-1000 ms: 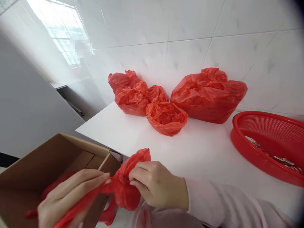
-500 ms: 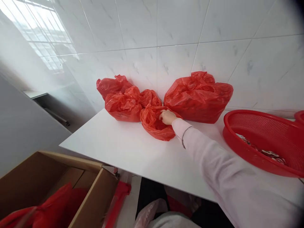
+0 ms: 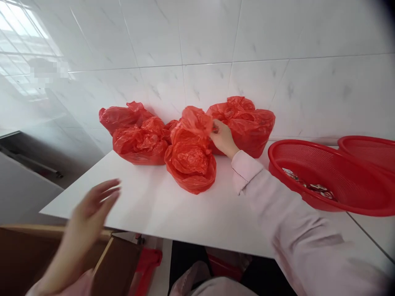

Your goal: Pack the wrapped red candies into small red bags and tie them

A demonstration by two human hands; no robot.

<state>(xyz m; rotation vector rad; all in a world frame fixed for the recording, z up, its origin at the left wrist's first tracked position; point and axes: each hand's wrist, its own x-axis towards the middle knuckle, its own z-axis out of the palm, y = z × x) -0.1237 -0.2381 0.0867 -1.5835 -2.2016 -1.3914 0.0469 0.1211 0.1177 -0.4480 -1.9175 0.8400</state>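
My right hand (image 3: 224,137) pinches the upper edge of a thin red plastic bag (image 3: 194,166) and holds that edge raised. The bag's base rests on the white table (image 3: 154,209), its mouth partly open towards me; what lies inside cannot be made out. Blurred by motion, my left hand (image 3: 95,205) hangs over the table's left front edge, fingers apart and holding nothing. Behind the raised bag stand other red plastic bags: a large full one (image 3: 249,127) on the right and a bunched one (image 3: 138,142) on the left.
Two red plastic baskets (image 3: 330,164) stand at the table's right; the nearer holds several small wrapped pieces (image 3: 311,187). Below the left front edge is an open cardboard box (image 3: 119,263). A tiled wall (image 3: 210,82) closes off the back.
My right hand has lifted the near bag's edge up from low on the table. My left hand has come into view at the left. The view has shifted right.
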